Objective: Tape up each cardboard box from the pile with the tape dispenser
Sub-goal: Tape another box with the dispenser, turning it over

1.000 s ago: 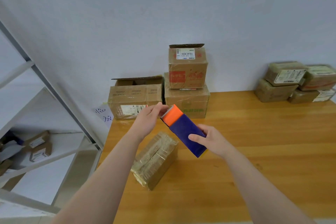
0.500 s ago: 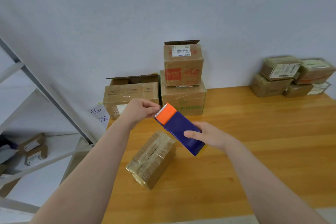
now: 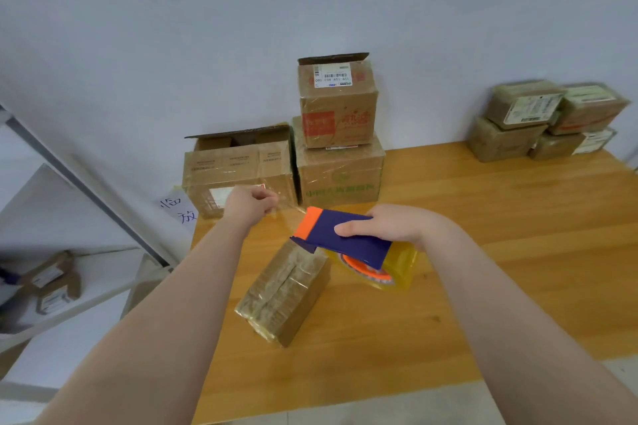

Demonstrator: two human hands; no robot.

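left hand (image 3: 250,205) curled, seemingly pinching tape end (image 3: 283,210), now drawn further left | right hand (image 3: 393,226) grips dispenser (image 3: 345,238), tipped lower above box (image 3: 286,290) on table (image 3: 483,252) | strip out, sticking next

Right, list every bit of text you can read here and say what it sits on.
"临放": handwritten in blue on the white paper note.
"A03 160", partly legible: white shipping label on the top brown cardboard box.
Green characters on the large brown cardboard box below: blurred.
Red print on the top box; labels on the taped parcels at right: unreadable.
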